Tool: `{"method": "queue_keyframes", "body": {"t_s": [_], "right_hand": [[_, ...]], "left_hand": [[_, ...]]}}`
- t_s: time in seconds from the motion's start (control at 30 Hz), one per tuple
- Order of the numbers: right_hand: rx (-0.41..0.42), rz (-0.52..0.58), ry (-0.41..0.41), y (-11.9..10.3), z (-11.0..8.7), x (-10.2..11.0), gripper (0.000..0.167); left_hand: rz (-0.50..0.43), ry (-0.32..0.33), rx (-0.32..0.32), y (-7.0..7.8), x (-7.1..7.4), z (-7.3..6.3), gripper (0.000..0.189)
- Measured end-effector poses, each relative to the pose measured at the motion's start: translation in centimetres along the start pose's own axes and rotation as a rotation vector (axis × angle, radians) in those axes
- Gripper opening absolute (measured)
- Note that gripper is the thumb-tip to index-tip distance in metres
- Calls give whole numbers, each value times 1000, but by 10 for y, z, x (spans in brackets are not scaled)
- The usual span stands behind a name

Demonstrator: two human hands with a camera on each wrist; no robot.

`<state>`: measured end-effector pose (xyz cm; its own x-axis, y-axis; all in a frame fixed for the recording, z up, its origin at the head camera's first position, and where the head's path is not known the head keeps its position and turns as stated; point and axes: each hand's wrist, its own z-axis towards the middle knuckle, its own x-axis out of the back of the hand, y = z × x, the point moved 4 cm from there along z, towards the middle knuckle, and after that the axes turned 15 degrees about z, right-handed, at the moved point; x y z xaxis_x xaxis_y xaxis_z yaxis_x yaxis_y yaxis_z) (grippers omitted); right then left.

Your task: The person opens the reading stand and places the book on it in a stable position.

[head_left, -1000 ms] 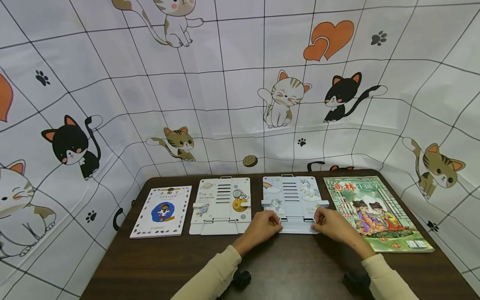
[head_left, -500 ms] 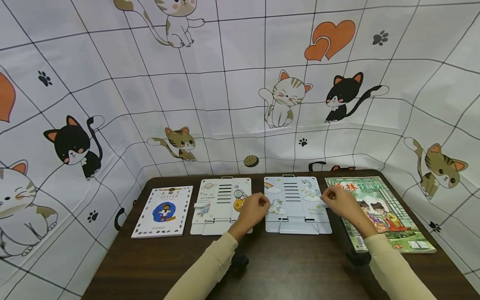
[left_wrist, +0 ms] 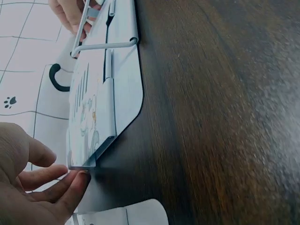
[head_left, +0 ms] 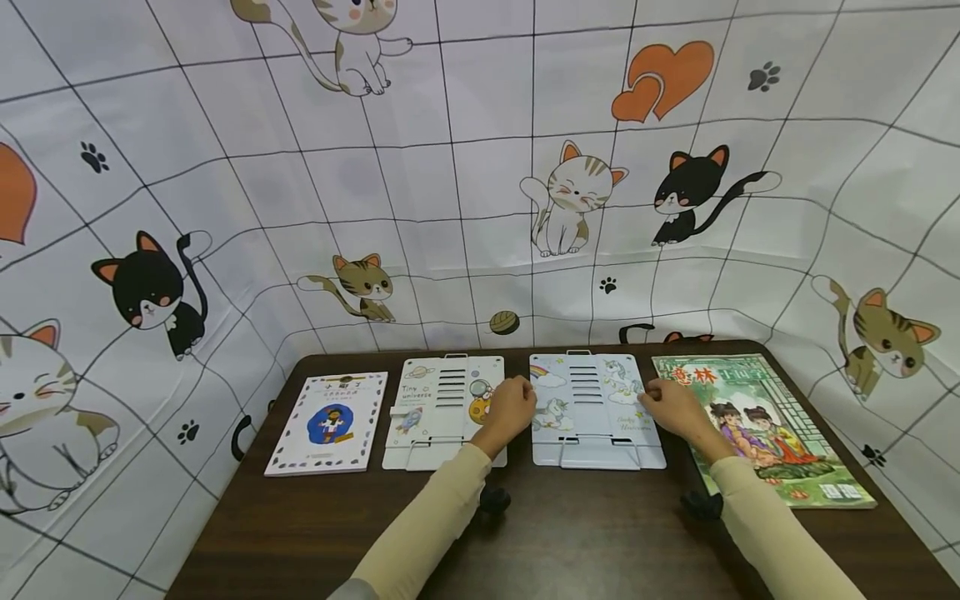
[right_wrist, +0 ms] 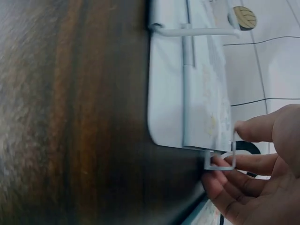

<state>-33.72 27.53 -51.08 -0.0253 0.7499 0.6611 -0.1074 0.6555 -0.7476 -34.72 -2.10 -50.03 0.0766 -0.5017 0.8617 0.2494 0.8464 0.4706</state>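
Note:
In the head view a white unicorn-print book stand lies folded flat, and both hands are at its sides. My left hand is at its left edge. In the left wrist view, the left hand's fingertips touch the stand's side edge, with the thumb held apart. At the right edge is my right hand. A squared side bracket sticks out of the stand in the right wrist view, pinched between the right thumb and fingers. Wire page clips cross the stand's lower ledge.
Just left is a second book stand with a "Tiny universe" print, partly behind the left hand. A thin white book lies at the far left. The right forearm overlaps a green magazine. A cat-print cloth surrounds the dark table.
Both hands have left the stand's lower ledge and moved up and outward to its two sides. The left side tab, sticking out a second ago, no longer shows in the head view.

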Motion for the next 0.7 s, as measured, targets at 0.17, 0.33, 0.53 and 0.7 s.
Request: {"method": "queue_keyframes", "body": {"t_s": [0.17, 0.33, 0.53, 0.7], "right_hand": [[18, 10, 13, 1, 2, -5, 33], [-32, 18, 29, 1, 2, -7, 38], [-74, 61, 49, 1, 2, -5, 41], [-71, 125, 128, -1, 2, 3, 41]], "left_hand": [[-29, -50, 52, 0, -8, 4, 18], [-92, -51, 89, -7, -24, 14, 22], [-114, -48, 131, -12, -30, 20, 15], [-157, -19, 114, -1, -10, 17, 30]]}}
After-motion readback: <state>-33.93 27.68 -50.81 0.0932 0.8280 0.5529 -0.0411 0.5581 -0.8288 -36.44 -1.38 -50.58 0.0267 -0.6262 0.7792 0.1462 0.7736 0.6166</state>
